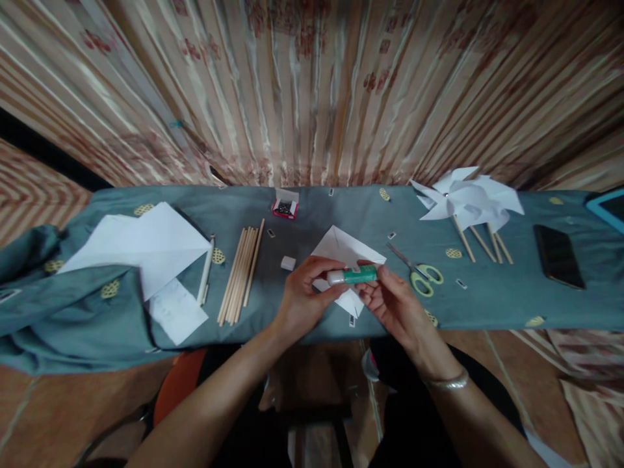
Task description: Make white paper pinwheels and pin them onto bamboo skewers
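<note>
A green glue stick (359, 274) with a whitish cap lies sideways between my two hands. My left hand (308, 289) pinches its capped end, and my right hand (394, 300) grips the green end. Directly beneath is a white square of paper (336, 242) with cut lines at its corners, partly hidden by my hands. To the right of it rest scissors (423, 274) with light green handles. A small white eraser-like block (288, 263) sits left of the paper.
Wooden sticks (240, 276), a pen (205, 273) and white paper sheets (160, 244) lie on the left. Behind is a small red box (285, 207) of dark pins. Paper pinwheels (468, 198) and a black phone (558, 255) are on the right. A curtain (312, 97) hangs behind the table.
</note>
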Available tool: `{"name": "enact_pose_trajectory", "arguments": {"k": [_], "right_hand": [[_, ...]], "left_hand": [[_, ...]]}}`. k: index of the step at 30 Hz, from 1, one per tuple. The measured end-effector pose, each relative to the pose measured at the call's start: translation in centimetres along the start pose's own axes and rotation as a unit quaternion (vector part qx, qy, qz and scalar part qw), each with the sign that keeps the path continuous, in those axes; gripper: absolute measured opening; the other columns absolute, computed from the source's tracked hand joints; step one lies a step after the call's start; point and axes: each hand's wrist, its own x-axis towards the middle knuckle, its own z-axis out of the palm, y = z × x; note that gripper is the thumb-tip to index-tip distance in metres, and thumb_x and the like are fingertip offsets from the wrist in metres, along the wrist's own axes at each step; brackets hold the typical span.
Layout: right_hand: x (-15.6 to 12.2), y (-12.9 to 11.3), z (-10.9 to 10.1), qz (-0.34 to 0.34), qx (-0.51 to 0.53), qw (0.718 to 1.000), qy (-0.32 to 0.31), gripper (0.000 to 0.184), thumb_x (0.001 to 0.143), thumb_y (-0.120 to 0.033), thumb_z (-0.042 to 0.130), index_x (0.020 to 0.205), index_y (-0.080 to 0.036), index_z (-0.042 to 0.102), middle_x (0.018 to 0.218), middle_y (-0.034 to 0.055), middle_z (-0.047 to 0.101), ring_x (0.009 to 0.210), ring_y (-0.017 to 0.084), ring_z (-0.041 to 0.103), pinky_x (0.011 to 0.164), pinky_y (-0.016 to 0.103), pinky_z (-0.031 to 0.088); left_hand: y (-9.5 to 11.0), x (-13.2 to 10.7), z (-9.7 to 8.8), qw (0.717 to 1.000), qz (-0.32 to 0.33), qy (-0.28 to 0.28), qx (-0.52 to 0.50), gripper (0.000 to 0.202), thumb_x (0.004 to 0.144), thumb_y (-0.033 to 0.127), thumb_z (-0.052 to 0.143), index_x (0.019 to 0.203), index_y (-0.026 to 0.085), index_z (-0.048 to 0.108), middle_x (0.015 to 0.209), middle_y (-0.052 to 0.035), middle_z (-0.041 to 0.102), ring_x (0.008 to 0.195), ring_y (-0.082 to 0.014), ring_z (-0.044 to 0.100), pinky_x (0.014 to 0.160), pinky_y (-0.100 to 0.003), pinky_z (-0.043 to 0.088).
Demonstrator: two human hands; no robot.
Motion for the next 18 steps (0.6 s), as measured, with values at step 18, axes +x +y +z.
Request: {"name": "enact_pose_trajectory", "arguments": {"k": [18], "right_hand": [[-0.05,0.07,-0.67,0.006,-0.035,0.999,0.037,0.041,0.065,-0.054,0.083,0.080,-0.017,0.073,0.068,0.0021,0.075,0.060,0.013,0.069,0.056,0.020,0.053]], "left_hand": [[0.07,-0.07,-0.33,1.000,0.016,-0.009,0.014,0.022,0.074,0.022,0.077,0.095,0.021,0.074,0.095,-0.0038,0.069,0.088,-0.0174,0.065,0.082,-0.030,0.053]]}}
